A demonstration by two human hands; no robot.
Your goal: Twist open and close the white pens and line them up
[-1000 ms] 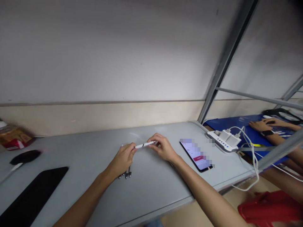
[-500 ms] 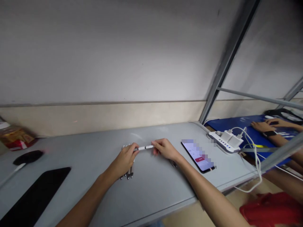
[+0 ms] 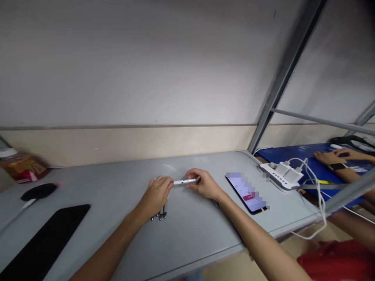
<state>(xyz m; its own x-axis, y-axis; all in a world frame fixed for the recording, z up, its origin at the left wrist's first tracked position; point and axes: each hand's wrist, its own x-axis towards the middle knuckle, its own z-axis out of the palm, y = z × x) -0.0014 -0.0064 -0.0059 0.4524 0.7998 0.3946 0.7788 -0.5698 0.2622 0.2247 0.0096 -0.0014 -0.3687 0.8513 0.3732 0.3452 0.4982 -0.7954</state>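
Observation:
A white pen [image 3: 184, 182] is held level, just above the grey desk, between my two hands. My left hand [image 3: 159, 190] is closed around its left end. My right hand [image 3: 204, 183] curls its fingers about the other end, the thumb below and the index finger arched above. Beneath my left hand lie several pens [image 3: 160, 216], their metal tips pointing toward me; the hand covers most of their length. A small dark object [image 3: 216, 203] is partly hidden under my right wrist.
Right of my hands lies a phone [image 3: 247, 195] with its screen lit. Beyond it is a white power strip [image 3: 279, 177] with plugs and cables. Left are a black mat [image 3: 49, 242], a black mouse-like object [image 3: 39, 192] and a jar [image 3: 23, 166]. Another person's hands [image 3: 331, 158] rest on a blue surface.
My right hand has loosened from a tight pinch into a rounder hold at the pen's right end. More of the white barrel shows. My left hand keeps its grip.

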